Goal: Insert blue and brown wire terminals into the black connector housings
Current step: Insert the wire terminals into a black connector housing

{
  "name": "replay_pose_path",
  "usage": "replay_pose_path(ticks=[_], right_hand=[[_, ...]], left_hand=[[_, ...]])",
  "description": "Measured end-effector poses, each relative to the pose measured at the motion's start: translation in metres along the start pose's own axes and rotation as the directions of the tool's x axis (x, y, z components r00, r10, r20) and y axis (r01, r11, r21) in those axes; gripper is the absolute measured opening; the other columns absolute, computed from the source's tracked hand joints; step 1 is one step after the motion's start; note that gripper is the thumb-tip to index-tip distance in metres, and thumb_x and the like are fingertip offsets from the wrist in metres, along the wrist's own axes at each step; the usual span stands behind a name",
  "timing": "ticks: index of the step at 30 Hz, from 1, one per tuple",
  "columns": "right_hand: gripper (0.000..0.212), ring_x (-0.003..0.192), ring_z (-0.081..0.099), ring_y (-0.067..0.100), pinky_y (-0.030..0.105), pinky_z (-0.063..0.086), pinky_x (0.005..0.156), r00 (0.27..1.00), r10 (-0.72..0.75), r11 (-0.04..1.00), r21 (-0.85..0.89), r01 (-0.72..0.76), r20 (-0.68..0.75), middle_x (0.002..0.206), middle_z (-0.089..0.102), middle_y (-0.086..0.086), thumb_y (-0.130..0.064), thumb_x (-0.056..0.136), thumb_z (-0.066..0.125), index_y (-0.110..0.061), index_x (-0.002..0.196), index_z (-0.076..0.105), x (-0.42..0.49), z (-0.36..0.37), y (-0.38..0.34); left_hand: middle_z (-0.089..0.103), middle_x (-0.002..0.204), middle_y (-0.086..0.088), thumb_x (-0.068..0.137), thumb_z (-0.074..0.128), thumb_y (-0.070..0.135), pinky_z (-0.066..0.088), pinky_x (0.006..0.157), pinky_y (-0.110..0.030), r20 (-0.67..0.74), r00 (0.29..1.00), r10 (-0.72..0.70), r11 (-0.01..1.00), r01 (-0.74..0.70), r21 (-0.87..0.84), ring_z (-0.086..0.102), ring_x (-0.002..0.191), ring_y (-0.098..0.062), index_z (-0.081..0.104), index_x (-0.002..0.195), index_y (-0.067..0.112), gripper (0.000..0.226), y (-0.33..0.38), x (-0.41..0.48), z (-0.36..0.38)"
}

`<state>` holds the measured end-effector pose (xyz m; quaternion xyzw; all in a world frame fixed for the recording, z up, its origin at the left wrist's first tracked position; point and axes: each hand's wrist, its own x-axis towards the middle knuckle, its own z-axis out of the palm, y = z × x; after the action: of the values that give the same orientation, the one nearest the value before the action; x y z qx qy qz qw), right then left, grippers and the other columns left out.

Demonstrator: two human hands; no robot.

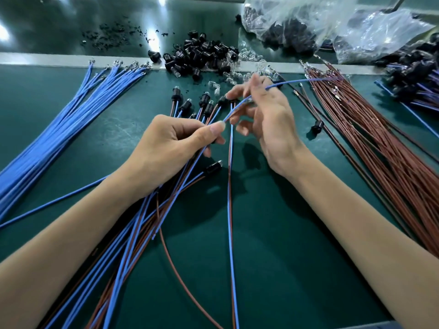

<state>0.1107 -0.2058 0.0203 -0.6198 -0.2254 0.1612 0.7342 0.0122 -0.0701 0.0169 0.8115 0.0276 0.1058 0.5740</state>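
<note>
The left hand (171, 143) pinches one blue wire (297, 82) against a bunch of wires (142, 222). The right hand (268, 115) curls its fingers round the same wire, just below the pile of black housings (204, 55). Next, I think, the wire's tip must go straight into a housing. A green mat (273, 233) lies under the pile, and a plastic bag (308, 20) sits to its right.

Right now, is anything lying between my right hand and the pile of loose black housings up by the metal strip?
Only small things: scattered clear bulbs lie on the mat between the right hand and the pile of housings. Nothing tall blocks the reach, but that hand holds a blue wire.
</note>
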Motion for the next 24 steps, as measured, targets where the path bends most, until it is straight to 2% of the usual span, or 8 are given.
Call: replay_pose_path(ticks=[3,6,9,11,14,16,20,24], right_hand=[[0.022,0.055,0.054,0.003,0.017,0.037,0.048,0.998,-0.047,0.987,-0.152,0.053,0.040,0.069,0.060,-0.011,-0.021,0.098,0.048,-0.016,0.078,0.054,-0.0035,0.0040,0.0030],[0.015,0.057,0.051,0.011,0.018,0.037,0.049,0.989,-0.021,0.970,-0.238,0.055,0.145,0.065,0.058,-0.008,-0.021,0.093,0.057,-0.016,0.079,0.057,-0.0063,0.0075,0.0049],[0.027,0.059,0.054,0.008,0.020,0.039,0.051,0.998,-0.026,0.996,-0.081,0.030,0.059,0.083,0.059,0.002,-0.037,0.093,0.046,-0.013,0.082,0.054,-0.0035,0.0031,-0.0005],[0.029,0.058,0.053,0.010,0.021,0.036,0.050,0.998,-0.052,0.997,0.063,0.054,-0.028,0.081,0.062,-0.001,-0.031,0.099,0.039,-0.013,0.080,0.051,-0.0017,-0.0010,-0.0036],[0.029,0.058,0.051,0.007,0.021,0.035,0.050,0.994,-0.098,0.995,-0.039,0.096,-0.058,0.069,0.060,-0.009,-0.017,0.101,0.044,-0.014,0.073,0.053,-0.0019,-0.0012,-0.0014],[0.029,0.059,0.052,0.006,0.020,0.036,0.051,0.996,-0.091,0.992,-0.084,0.091,0.001,0.068,0.059,-0.010,-0.020,0.099,0.046,-0.014,0.073,0.056,-0.0038,0.0035,0.0020],[0.027,0.066,0.056,0.012,0.023,0.041,0.055,0.996,-0.059,0.996,0.075,0.054,0.065,0.082,0.060,0.001,-0.031,0.089,0.038,-0.011,0.084,0.055,-0.0057,0.0047,-0.0011],[0.027,0.077,0.059,0.014,0.023,0.047,0.065,0.992,-0.121,0.993,-0.001,0.121,-0.028,0.082,0.062,0.002,-0.030,0.093,0.039,-0.011,0.084,0.055,-0.0040,0.0010,-0.0024]], left_hand=[[0.061,0.060,0.000,0.081,0.058,0.046,0.028,0.057,-0.026,0.006,1.000,0.008,1.000,-0.008,-0.006,0.041,0.061,-0.018,0.074,0.074,0.023,0.030,0.0009,-0.0003,-0.0002],[0.065,0.065,-0.010,0.080,0.059,0.045,0.032,0.056,-0.025,0.004,1.000,0.000,1.000,0.000,-0.024,0.043,0.060,-0.014,0.072,0.067,0.025,0.028,0.0004,0.0003,-0.0002],[0.060,0.058,0.003,0.079,0.058,0.047,0.032,0.053,-0.017,-0.009,1.000,-0.016,0.999,0.016,-0.039,0.043,0.057,-0.009,0.074,0.076,0.020,0.032,-0.0002,0.0010,-0.0001],[0.059,0.057,0.008,0.080,0.058,0.046,0.033,0.052,-0.011,-0.008,1.000,-0.020,0.999,0.020,-0.038,0.042,0.053,-0.003,0.074,0.078,0.019,0.032,-0.0005,0.0013,0.0005],[0.058,0.057,0.008,0.082,0.058,0.044,0.033,0.051,-0.010,-0.005,1.000,-0.017,0.999,0.017,-0.038,0.041,0.053,-0.004,0.074,0.078,0.019,0.030,-0.0008,0.0014,0.0009],[0.058,0.057,0.007,0.082,0.058,0.044,0.032,0.051,-0.012,-0.003,1.000,-0.012,0.999,0.012,-0.030,0.041,0.055,-0.006,0.074,0.077,0.020,0.029,-0.0004,0.0014,0.0011],[0.059,0.056,0.008,0.080,0.058,0.045,0.033,0.051,-0.008,-0.016,1.000,-0.020,0.999,0.020,-0.037,0.043,0.051,0.000,0.074,0.078,0.020,0.030,-0.0005,0.0015,0.0013],[0.058,0.056,0.008,0.083,0.058,0.043,0.028,0.049,-0.012,-0.006,1.000,-0.001,1.000,0.001,0.016,0.037,0.053,-0.004,0.074,0.077,0.019,0.029,-0.0007,0.0012,0.0012]])
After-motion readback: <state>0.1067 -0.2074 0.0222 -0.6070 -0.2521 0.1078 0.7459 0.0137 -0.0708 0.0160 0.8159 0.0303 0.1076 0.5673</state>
